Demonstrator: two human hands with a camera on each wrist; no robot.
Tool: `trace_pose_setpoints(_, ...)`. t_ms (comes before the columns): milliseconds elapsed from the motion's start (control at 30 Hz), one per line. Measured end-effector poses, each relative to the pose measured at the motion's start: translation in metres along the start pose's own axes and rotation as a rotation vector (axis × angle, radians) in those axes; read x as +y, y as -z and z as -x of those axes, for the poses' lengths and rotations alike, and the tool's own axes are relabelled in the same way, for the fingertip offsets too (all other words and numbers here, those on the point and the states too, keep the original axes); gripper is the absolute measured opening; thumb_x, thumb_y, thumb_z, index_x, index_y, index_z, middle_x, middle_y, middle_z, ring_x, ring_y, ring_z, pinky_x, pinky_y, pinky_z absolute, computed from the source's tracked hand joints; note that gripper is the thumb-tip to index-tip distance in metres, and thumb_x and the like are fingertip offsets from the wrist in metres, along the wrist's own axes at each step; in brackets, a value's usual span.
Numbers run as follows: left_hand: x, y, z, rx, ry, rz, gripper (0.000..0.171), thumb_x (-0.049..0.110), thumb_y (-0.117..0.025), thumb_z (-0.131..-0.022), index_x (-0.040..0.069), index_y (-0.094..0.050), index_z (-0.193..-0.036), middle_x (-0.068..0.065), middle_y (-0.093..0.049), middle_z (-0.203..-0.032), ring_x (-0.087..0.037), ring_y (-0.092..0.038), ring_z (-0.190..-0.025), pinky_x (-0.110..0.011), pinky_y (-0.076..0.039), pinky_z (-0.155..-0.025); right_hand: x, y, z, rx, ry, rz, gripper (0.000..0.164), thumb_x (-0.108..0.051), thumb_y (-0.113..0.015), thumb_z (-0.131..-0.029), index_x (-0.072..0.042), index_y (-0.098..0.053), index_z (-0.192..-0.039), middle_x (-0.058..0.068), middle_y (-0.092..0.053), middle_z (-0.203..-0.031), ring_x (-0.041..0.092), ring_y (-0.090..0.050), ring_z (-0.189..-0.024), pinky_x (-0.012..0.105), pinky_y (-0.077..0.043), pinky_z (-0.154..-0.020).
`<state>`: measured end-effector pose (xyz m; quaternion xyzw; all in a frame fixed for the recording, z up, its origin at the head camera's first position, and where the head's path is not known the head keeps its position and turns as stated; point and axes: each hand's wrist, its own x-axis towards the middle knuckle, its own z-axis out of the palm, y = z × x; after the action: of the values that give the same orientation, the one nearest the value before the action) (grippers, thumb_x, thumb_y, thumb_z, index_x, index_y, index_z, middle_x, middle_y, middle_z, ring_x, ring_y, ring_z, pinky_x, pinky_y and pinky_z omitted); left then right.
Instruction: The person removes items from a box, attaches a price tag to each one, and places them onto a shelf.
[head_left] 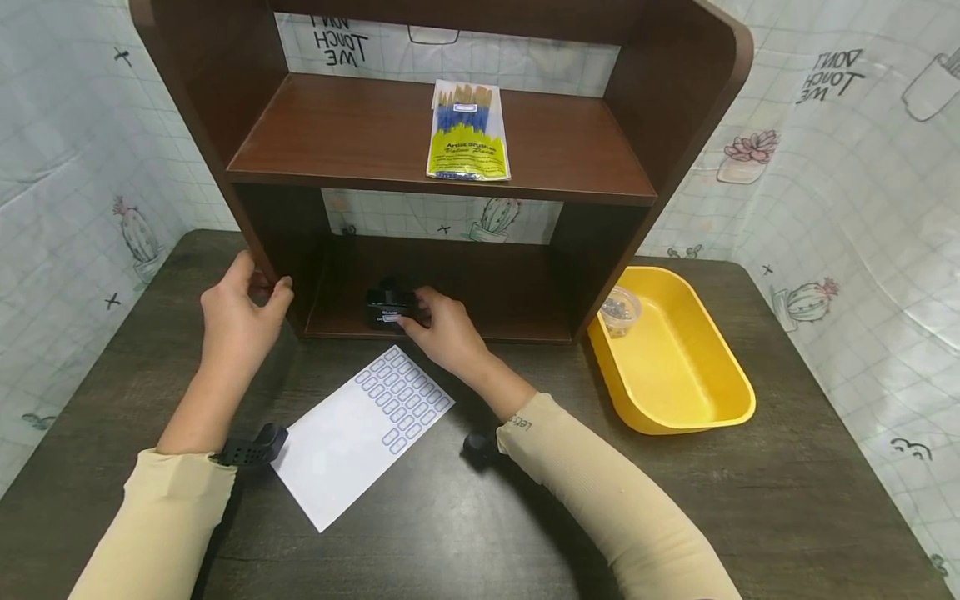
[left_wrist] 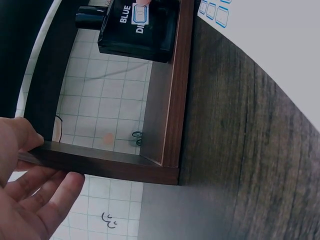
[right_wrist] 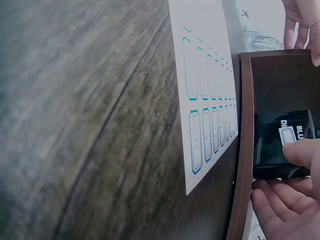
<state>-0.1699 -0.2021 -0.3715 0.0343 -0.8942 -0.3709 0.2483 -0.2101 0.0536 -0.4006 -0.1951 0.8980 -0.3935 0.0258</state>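
Observation:
A dark brown wooden shelf unit (head_left: pixel 495 296) stands on the table. My left hand (head_left: pixel 242 315) grips the front edge of its left side panel (left_wrist: pixel 115 167), thumb on the inner side and fingers on the outer. On the bottom board sits a black square perfume bottle (head_left: pixel 377 310), its cap toward the back and "BLUE" printed on its front. My right hand (head_left: pixel 448 333) holds this bottle at its right side. The right thumb (right_wrist: pixel 301 151) lies at a small blue-bordered sticker (right_wrist: pixel 287 135) on the bottle's front; the other fingers (right_wrist: pixel 285 200) are along its side.
A white sheet of blue-bordered stickers (head_left: pixel 330 458) lies in front of the shelf. Above, a pack of artist brushes (head_left: pixel 468 137) leans out on the middle board. Right of the shelf stands a yellow tray (head_left: pixel 682 354) containing a small clear tub (head_left: pixel 621 308).

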Motion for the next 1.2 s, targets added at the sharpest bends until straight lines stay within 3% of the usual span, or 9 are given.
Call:
trace_pose_setpoints(333, 0.000, 0.000, 0.001, -0.010, 0.003, 0.002, 0.026, 0.015, -0.062, -0.102, 0.000, -0.061, -0.123, -0.024, -0.072, -0.105, -0.037, -0.068, -0.093, -0.008, -0.032, -0.062, 0.006, 0.022, 0.018, -0.077, 0.004, 0.022, 0.046, -0.017, -0.065, -0.103, 0.004, -0.054, -0.143, 0.022, -0.065, -0.141, 0.032, -0.067, -0.127, 0.043, -0.056, -0.106)
trace_pose_setpoints(700, 0.001, 0.001, 0.001, -0.013, 0.006, -0.005, 0.028, 0.015, -0.062, -0.102, 0.000, -0.061, -0.126, -0.024, -0.072, -0.106, -0.037, -0.068, -0.094, -0.008, -0.032, -0.060, 0.022, 0.060, 0.064, -0.136, 0.033, 0.060, 0.040, -0.019, -0.067, -0.102, 0.002, -0.061, -0.135, 0.018, -0.071, -0.132, 0.029, -0.072, -0.116, 0.044, -0.058, -0.103)
trace_pose_setpoints(967, 0.002, 0.001, 0.002, -0.013, 0.019, -0.013, 0.028, 0.016, -0.062, -0.103, 0.001, -0.061, -0.126, -0.024, -0.072, -0.108, -0.038, -0.069, -0.094, -0.008, -0.032, -0.059, 0.030, 0.096, 0.098, -0.072, 0.094, 0.081, 0.032, -0.017, -0.071, -0.100, -0.002, -0.067, -0.128, 0.016, -0.074, -0.126, 0.027, -0.075, -0.112, 0.047, -0.059, -0.099)
trace_pose_setpoints(1200, 0.001, 0.000, 0.003, -0.009, 0.001, -0.010, 0.027, 0.015, -0.062, -0.102, 0.000, -0.061, -0.125, -0.025, -0.072, -0.107, -0.040, -0.069, -0.097, -0.007, -0.031, -0.060, 0.035, 0.152, 0.111, -0.006, 0.078, 0.168, 0.024, -0.017, -0.071, -0.100, -0.005, -0.071, -0.121, 0.010, -0.077, -0.117, 0.024, -0.075, -0.104, 0.049, -0.060, -0.094)
